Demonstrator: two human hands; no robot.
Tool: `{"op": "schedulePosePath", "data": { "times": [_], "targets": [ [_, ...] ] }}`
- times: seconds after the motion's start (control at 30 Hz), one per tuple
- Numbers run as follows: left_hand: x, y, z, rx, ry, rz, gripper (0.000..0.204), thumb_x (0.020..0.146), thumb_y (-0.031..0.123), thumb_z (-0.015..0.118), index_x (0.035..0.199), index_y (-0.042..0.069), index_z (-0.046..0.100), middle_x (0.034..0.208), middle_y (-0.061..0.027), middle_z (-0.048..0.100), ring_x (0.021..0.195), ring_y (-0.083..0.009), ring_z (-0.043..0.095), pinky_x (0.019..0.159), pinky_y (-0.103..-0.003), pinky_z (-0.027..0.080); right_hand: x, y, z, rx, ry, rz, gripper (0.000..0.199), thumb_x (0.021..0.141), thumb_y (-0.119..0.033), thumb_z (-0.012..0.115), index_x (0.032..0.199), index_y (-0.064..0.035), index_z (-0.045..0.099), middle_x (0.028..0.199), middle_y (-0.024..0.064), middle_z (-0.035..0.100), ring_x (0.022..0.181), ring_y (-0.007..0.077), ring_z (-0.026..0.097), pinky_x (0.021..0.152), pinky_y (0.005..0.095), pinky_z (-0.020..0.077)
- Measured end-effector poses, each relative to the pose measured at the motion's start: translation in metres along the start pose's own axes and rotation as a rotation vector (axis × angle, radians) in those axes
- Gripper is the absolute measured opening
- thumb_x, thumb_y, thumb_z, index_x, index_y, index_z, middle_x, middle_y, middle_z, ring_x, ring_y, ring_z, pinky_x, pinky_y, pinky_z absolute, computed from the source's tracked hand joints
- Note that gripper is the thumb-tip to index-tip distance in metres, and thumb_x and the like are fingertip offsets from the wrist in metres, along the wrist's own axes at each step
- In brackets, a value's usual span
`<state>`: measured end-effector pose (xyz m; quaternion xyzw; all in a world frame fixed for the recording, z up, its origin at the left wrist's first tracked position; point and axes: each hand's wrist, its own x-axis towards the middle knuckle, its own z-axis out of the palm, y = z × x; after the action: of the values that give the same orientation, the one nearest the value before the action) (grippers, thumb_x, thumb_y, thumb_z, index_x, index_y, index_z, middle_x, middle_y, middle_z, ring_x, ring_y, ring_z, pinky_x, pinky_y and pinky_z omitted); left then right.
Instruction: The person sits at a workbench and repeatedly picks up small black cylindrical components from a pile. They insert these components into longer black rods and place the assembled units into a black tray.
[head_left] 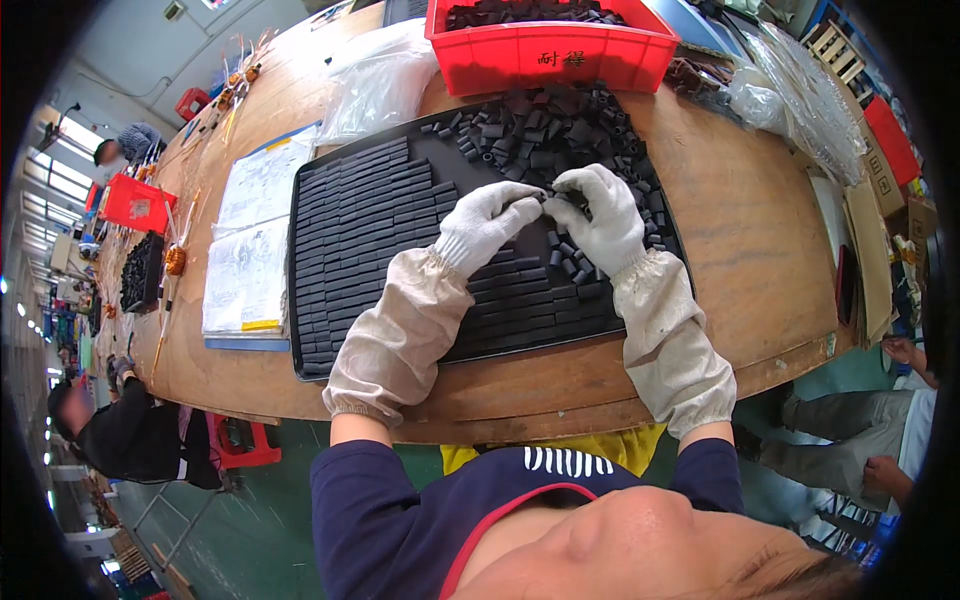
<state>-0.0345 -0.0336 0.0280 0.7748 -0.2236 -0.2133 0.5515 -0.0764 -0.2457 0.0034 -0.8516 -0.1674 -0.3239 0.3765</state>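
Red bin (550,55), clear bags (375,85), white sheets (248,270)

Bright, even indoor light fills the scene. Far left, a row of windows (62,160) is blown out to white. Shadows are soft; a faint one lies under the gloved hands on the black tray (340,330). The plastic bags (375,90) show mild glare. The fisheye bends the table (740,230) edge and blackens the corners. The centre is sharp; the near face is blurred.
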Motion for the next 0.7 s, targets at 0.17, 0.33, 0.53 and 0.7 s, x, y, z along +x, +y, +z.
{"op": "schedulePosePath", "data": {
  "times": [0.17,0.33,0.53,0.7],
  "targets": [
    [0.001,-0.004,-0.001,-0.068,0.041,0.024,0.044,0.103,0.03,0.067,0.136,0.002,0.065,0.116,-0.004,0.071,0.096,-0.0083,0.062,0.086,-0.026,0.052,0.0,-0.002,0.002,0.352,0.005,0.185,0.022,0.089,-0.006,0.077,0.11,-0.0068,0.071,0.102,0.0073,0.07,0.094,0.0219,0.07,0.083,0.0324,0.0558],
    [0.0,-0.002,-0.002,-0.069,0.011,0.015,0.043,0.103,0.031,0.067,0.134,0.002,0.066,0.114,-0.0034,0.072,0.096,-0.0086,0.062,0.086,-0.026,0.052,-0.002,0.001,0.004,0.745,0.0,0.446,0.02,0.096,0.002,0.068,0.116,-0.0026,0.067,0.109,0.0047,0.072,0.101,0.0132,0.068,0.091,0.0295,0.0551],
    [0.002,-0.011,-0.005,-0.12,-0.008,0.025,0.042,0.103,0.029,0.068,0.134,0.001,0.067,0.112,-0.0032,0.072,0.095,-0.0081,0.063,0.084,-0.026,0.053,-0.001,0.0,0.001,0.733,-0.084,0.442,0.016,0.096,0.0,0.069,0.112,-0.0029,0.067,0.104,0.0038,0.072,0.096,0.0101,0.066,0.086,0.0267,0.0538],
    [0.001,-0.01,-0.001,-0.259,-0.036,0.005,0.042,0.102,0.028,0.07,0.132,-0.001,0.066,0.111,-0.0032,0.072,0.095,-0.0091,0.065,0.086,-0.027,0.054,-0.003,0.0,0.002,0.671,-0.096,0.417,0.015,0.096,-0.002,0.07,0.111,-0.0041,0.068,0.102,0.0021,0.072,0.091,0.0082,0.065,0.083,0.0266,0.0537]
  ]
}}
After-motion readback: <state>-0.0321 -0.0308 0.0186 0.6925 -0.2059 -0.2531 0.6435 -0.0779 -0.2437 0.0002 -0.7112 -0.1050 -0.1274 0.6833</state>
